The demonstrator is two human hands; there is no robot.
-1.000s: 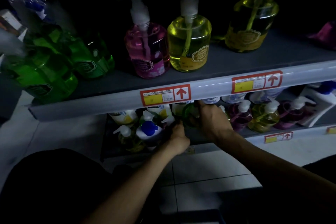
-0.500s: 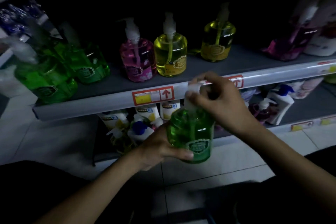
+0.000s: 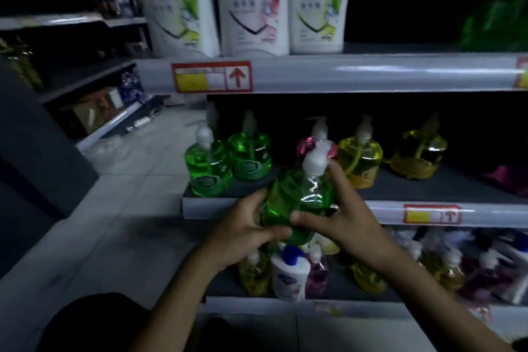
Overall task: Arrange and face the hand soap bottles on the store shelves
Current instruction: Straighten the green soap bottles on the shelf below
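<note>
A green hand soap bottle [image 3: 297, 197] with a white pump is tilted in front of the middle shelf edge [image 3: 211, 206]. My left hand [image 3: 243, 231] grips its lower left side. From the right, my right hand [image 3: 345, 217] holds its body with thumb and fingers. Behind it on the middle shelf stand two green bottles [image 3: 207, 168], a pink bottle [image 3: 307, 146] partly hidden, and two yellow bottles [image 3: 361, 160].
Large white refill bottles [image 3: 248, 3] stand on the top shelf above a red price tag [image 3: 211, 76]. The bottom shelf holds several mixed small bottles [image 3: 288, 274]. A tiled floor [image 3: 137, 180] and another dark shelf unit lie to the left.
The green bottle has been lifted from the bottom shelf to the middle shelf's front edge. My right hand moved from its pump to its body. The view has tilted upward.
</note>
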